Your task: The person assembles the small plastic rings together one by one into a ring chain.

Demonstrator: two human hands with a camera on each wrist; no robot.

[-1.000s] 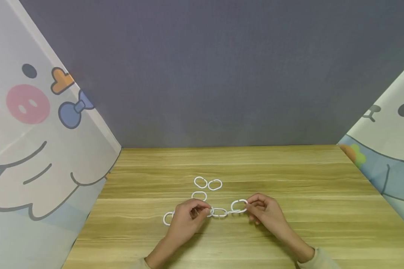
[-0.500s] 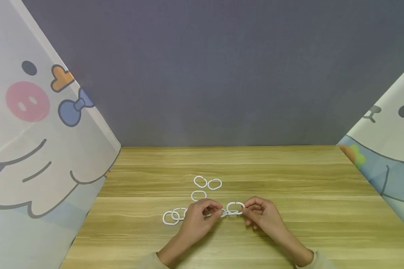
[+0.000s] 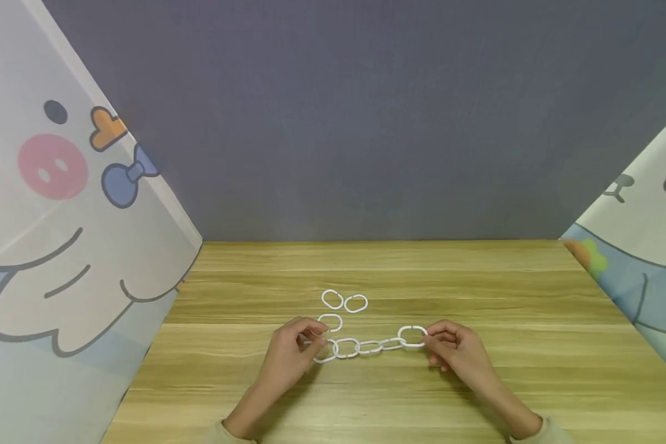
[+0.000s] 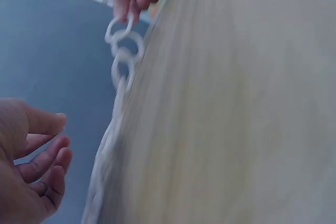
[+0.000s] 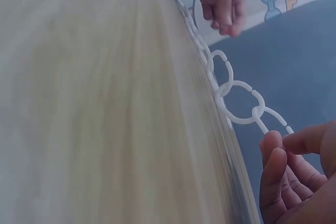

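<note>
A chain (image 3: 369, 352) of several white, oval, C-shaped plastic links stretches between my hands. My right hand (image 3: 457, 348) pinches the end link (image 3: 412, 346) between thumb and fingertips, as the right wrist view also shows. That link is lifted and the chain slopes down to the left. My left hand (image 3: 288, 348) overlaps the chain's left part in the head view, hiding some of it. Seen from the left wrist, the left hand (image 4: 39, 163) has its thumb and fingers parted beside the chain, with nothing between them.
Three loose white links lie beyond the chain: one link (image 3: 330, 315) near the left fingertips, another link (image 3: 327, 306) farther back, and a third link (image 3: 355, 311) beside it. A grey panel (image 3: 366, 123) stands behind the wooden table (image 3: 477, 277), with printed panels at both sides.
My left hand slid right along the chain, then moved back left off it. The right hand has drawn the end link to the right, and the chain lies straighter.
</note>
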